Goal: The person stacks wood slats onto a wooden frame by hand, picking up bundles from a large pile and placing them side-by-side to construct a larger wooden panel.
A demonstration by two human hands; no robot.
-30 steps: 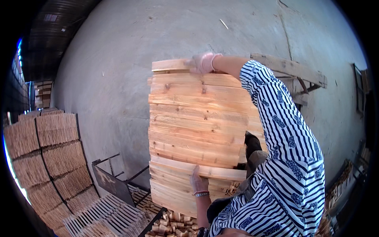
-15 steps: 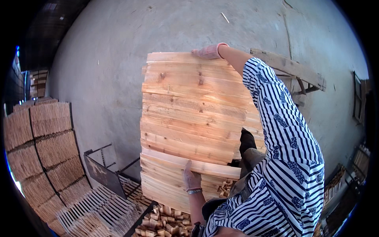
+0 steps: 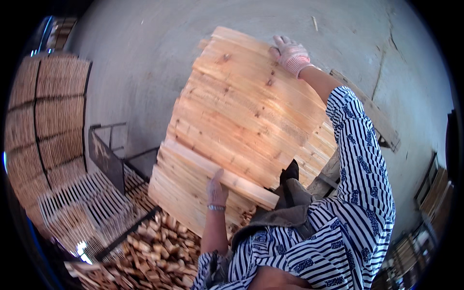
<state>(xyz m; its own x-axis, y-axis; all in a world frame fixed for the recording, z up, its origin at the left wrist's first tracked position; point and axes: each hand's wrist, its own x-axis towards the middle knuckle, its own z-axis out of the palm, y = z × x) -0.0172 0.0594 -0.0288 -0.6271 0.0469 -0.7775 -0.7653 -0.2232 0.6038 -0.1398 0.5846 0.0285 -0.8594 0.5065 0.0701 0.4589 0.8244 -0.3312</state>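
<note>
A broad layer of pale wooden slats [image 3: 241, 111], laid side by side with knots showing, lies slanted before me. Along its near side runs a thicker, raised wooden slat [image 3: 227, 179]. My left hand [image 3: 217, 192], gloved and with a bracelet at the wrist, is closed on this slat, thumb on top and the other fingers mostly hidden. At the far edge of the layer is my right hand [image 3: 291, 53], in a pale glove with a pink cuff. Its back faces up and its fingers are stretched apart; whether it touches the wood I cannot tell.
Many small wood offcuts [image 3: 164, 246] lie in a heap at the lower left. Beyond them stand a dark metal frame [image 3: 106, 157] and tall strapped stacks of slats [image 3: 60, 111]. A rough wooden beam [image 3: 372, 113] is past my right arm, over the grey concrete floor [image 3: 154, 63].
The view has turned, so the slats now slant and more offcuts show. My right hand has loosened from the far edge and spread its fingers. My left hand keeps its hold.
</note>
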